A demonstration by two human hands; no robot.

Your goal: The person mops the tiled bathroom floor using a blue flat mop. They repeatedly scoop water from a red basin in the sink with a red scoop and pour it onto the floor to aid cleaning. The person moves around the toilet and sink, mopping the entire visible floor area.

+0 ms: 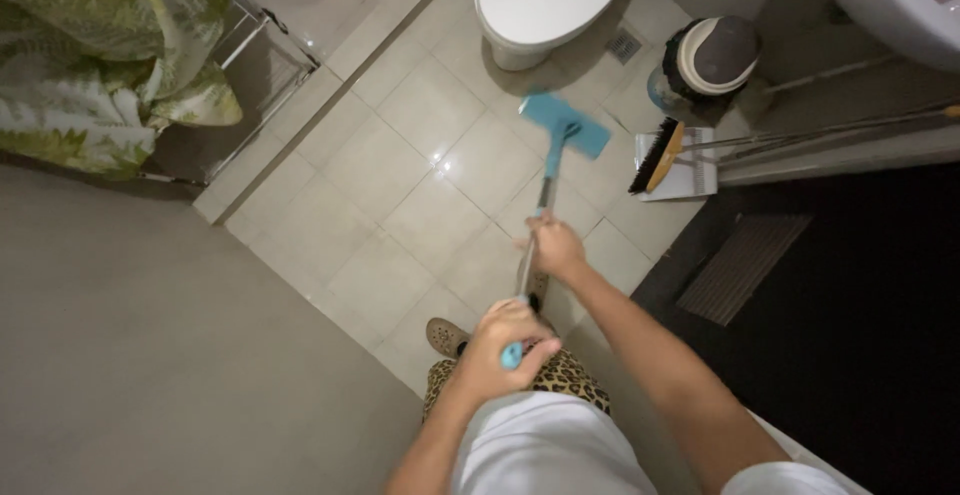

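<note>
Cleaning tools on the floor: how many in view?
2: a blue flat mop held by both hands, mid-floor by the toilet; a brush with dustpan at the right wall. Others may be hidden.

Open tiled floor (400, 175) left of the mop head (565, 123). Ahead, toilet (545, 0) blocks. Right side crowded: bin (708, 60), brush (656, 158) with dustpan (690, 177). Left, metal rack (255, 65).

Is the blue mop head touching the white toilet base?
Apart. The head view shows bare floor tile between the blue mop head and the white toilet base.
</note>
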